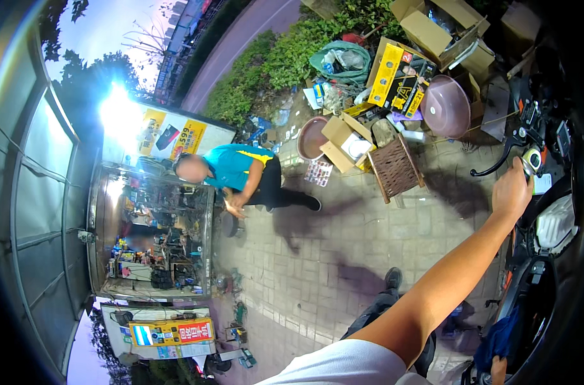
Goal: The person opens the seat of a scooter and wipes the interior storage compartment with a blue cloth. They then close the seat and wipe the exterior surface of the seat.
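My left hand (511,188) is at the end of my bare, outstretched arm at the right. Its fingers are closed round the handlebar grip of a scooter, beside a pale round fitting (531,162). A curved black brake lever (497,159) sticks out just beyond the hand. White bodywork (555,224) of the scooter shows below the handlebar, partly in shadow. My right hand cannot be made out. A bit of skin beside dark blue cloth (500,337) shows at the lower right, and I cannot tell whose it is.
A person in a teal and yellow shirt (231,163) stands by a lit stall (163,256) full of small goods. Cardboard boxes (343,138), basins (446,106) and a woven stool (396,168) stand on the paving at the upper right. Bushes (253,70) lie behind.
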Tool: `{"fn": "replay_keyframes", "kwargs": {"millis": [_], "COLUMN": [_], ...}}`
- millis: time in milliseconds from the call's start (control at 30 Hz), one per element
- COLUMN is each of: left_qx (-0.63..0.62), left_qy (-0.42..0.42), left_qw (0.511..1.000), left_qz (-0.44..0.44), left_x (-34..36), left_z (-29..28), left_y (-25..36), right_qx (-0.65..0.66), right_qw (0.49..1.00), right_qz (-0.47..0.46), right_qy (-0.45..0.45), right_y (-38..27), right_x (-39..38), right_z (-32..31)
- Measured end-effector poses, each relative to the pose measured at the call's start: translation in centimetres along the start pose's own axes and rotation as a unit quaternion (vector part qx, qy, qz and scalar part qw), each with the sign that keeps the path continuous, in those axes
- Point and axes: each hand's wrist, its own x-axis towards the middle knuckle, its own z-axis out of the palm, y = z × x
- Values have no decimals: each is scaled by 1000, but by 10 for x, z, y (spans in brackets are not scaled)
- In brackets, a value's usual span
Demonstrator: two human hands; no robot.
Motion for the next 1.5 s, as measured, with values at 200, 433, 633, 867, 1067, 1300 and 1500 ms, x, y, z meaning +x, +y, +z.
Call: {"fn": "replay_keyframes", "kwargs": {"millis": [200,433,633,867,1067,1300,1500], "left_qx": [4,-2,-2,90,161,111,100], "left_qy": [-19,-31,-38,-66,3,5,4], "left_qw": [1000,999,999,993,987,993,993], "left_qz": [-15,-20,-37,-48,29,46,61], "left_x": [3,-2,0,-23,-3,-3,-1], "left_z": [-1,-17,-22,-7,-36,-35,-40], "left_y": [6,4,7,16,43,-15,-21], "right_qx": [-7,-11,-14,-104,67,35,5], "right_qw": [1000,999,999,983,945,968,920], "right_qz": [15,38,31,131,51,5,77], "right_qy": [20,31,35,75,315,247,384], "right_y": [22,31,28,49,26,8,30], "right_x": [-3,-14,-31,-96,-59,-99,-66], "right_z": [-7,-2,32,-100,-6,-5,-64]}}
